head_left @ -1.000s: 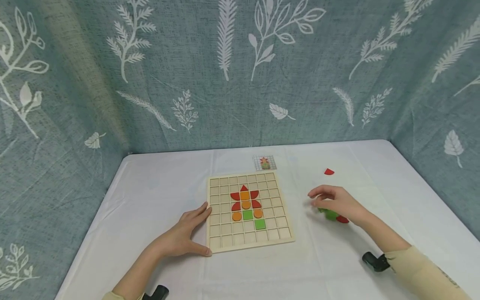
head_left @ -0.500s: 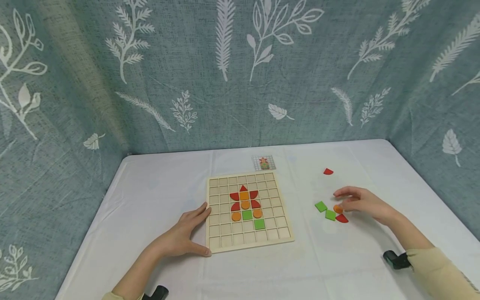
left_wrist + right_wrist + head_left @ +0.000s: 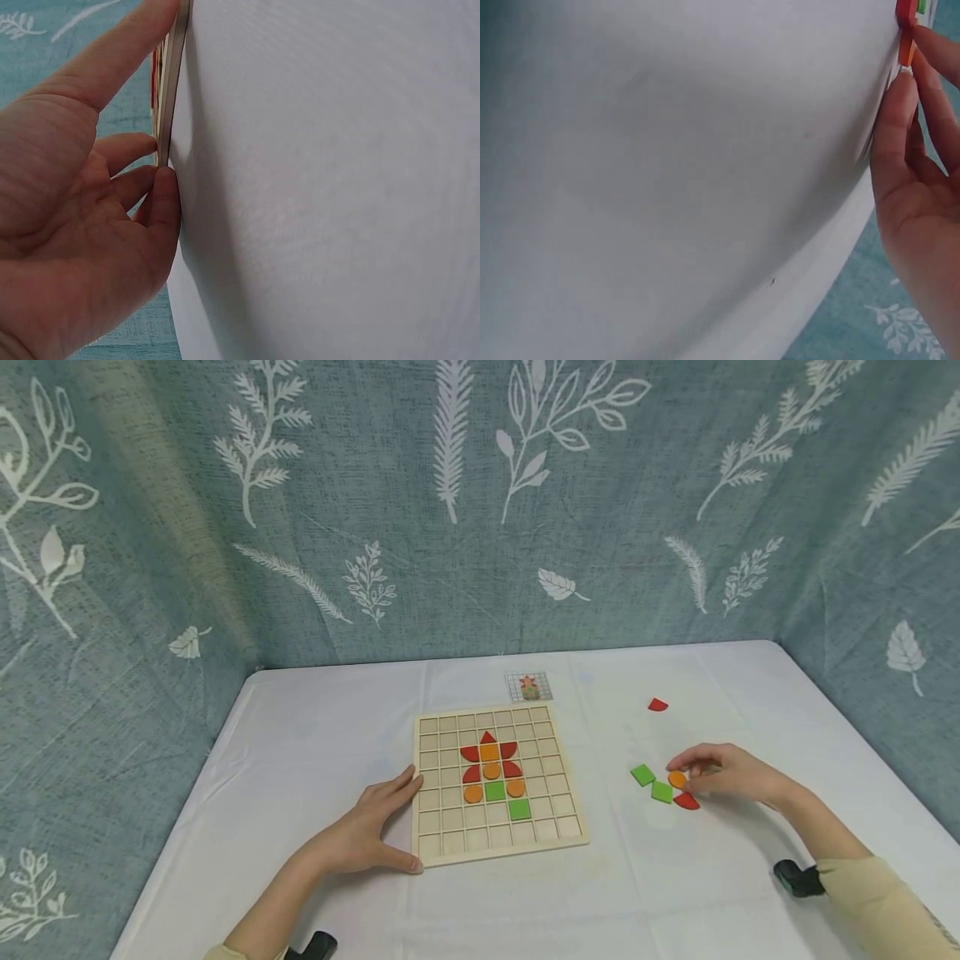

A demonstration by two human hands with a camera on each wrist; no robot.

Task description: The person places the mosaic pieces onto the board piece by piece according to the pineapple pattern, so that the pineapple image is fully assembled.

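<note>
The head camera looked forward and down from above the white-clothed table (image 3: 315,752), taking in the whole square wooden grid board (image 3: 497,781) and both hands at middling range. The left wrist camera sat very close, rolled sideways, facing along the cloth to that board's edge (image 3: 169,90). The right wrist camera, equally near and tilted, shared with the head view the small round orange wooden piece (image 3: 906,52).

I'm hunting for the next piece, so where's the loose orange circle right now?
In the head view, the orange circle lies on the white table right of the wooden board, at the right hand fingertips, beside a green square.
</note>
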